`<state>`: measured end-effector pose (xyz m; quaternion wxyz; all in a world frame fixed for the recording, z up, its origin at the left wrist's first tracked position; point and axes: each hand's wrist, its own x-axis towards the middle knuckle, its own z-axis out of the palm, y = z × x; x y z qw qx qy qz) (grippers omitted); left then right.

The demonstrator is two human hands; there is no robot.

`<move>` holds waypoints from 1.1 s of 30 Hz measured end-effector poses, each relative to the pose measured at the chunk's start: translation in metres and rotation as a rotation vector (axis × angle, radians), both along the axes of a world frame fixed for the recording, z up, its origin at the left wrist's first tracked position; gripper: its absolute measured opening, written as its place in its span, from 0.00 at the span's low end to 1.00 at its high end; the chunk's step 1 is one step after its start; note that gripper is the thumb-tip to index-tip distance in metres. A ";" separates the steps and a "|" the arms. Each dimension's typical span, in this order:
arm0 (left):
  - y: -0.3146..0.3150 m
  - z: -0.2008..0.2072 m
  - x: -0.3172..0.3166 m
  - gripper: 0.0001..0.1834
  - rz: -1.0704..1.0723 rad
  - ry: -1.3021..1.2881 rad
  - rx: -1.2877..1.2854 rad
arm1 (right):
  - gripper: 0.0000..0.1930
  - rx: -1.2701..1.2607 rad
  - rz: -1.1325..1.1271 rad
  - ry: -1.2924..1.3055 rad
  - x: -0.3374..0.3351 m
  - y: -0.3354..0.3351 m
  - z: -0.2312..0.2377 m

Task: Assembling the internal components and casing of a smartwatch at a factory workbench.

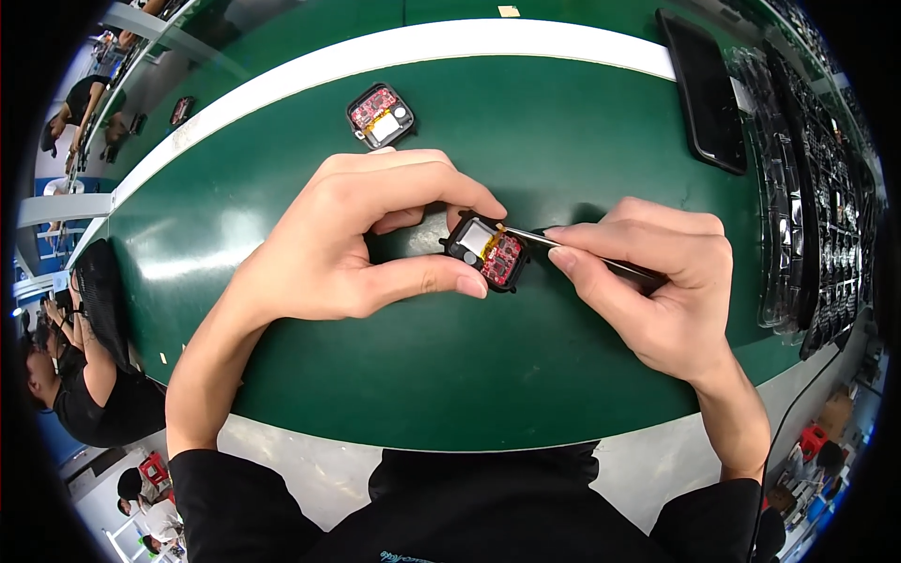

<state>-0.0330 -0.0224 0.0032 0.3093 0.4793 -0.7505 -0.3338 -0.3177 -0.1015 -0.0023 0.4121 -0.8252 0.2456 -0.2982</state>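
Observation:
My left hand (366, 235) grips a small black electronic housing (486, 251) by its edges, between thumb and fingers. Its open face shows a red circuit board, a silvery-white block and yellow tape. In my right hand (657, 272) is a pair of dark tweezers (619, 267), pinched like a pen. The thin metal tip reaches the housing's upper edge, by the yellow tape; whether it touches the tape I cannot tell. Beyond my left hand, a second similar open housing (380, 116) lies on the green table (450, 375), its red board and white block facing up.
A black phone-like slab (704, 94) lies at the far right. Beside it stand stacked clear and black plastic trays (807, 197). A white strip (422, 42) crosses the table's far side. At the left edge another person (94, 394) sits near a black mesh chair back (101, 300).

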 end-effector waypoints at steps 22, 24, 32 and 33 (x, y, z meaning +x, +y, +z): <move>0.000 -0.003 -0.004 0.25 -0.058 -0.063 -0.129 | 0.10 -0.076 0.003 -0.001 0.000 0.005 -0.007; 0.001 -0.003 -0.005 0.25 -0.050 -0.061 -0.119 | 0.10 -0.097 0.013 0.006 0.000 0.005 -0.007; 0.002 -0.001 -0.008 0.28 -0.032 -0.102 -0.095 | 0.07 -0.241 0.006 -0.029 -0.001 0.008 -0.008; 0.003 -0.001 -0.008 0.30 -0.019 -0.107 -0.085 | 0.07 -0.207 -0.002 -0.010 -0.004 0.005 -0.002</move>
